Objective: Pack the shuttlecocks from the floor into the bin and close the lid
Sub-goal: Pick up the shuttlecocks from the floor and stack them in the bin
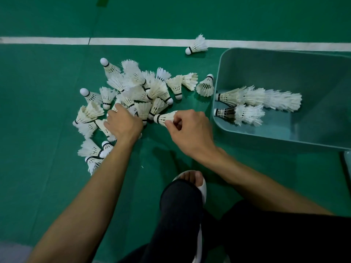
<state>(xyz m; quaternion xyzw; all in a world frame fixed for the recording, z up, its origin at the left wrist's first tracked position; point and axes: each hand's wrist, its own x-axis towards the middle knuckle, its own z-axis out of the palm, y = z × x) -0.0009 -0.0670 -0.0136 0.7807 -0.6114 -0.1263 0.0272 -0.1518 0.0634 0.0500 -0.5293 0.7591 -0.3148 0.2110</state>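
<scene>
Gathering is the step in hand, judged from the head view, the only one given. Most of the shuttlecocks [133, 92] lie in a loose heap on the green floor [47, 82], just left of the bin [303, 73]. The bin stands open, with two nested rows [262, 97] lying on its bottom near the left wall. The right hand [190, 130] pinches one shuttlecock [164, 117] by its feather skirt between thumb and curled fingers, cork end pointing left, at the near edge of the heap and apart from the bin. The left hand [123, 124] is down on the heap, knuckles up. Its fingertips are hidden, so I cannot tell whether it grips anything or only rests there. A stray shuttlecock [197, 45] lies apart on the white line [57, 40], beyond the bin's far-left corner. The task looks early, with far more on the floor than in the bin. The next move likely calls for a light grip, since feathers crush easily, and either nesting the pinched one cork-first into another skirt or carrying it right over the bin's wall. A dark edge [346, 164] at the right border may be the lid, though too little shows to be sure.
</scene>
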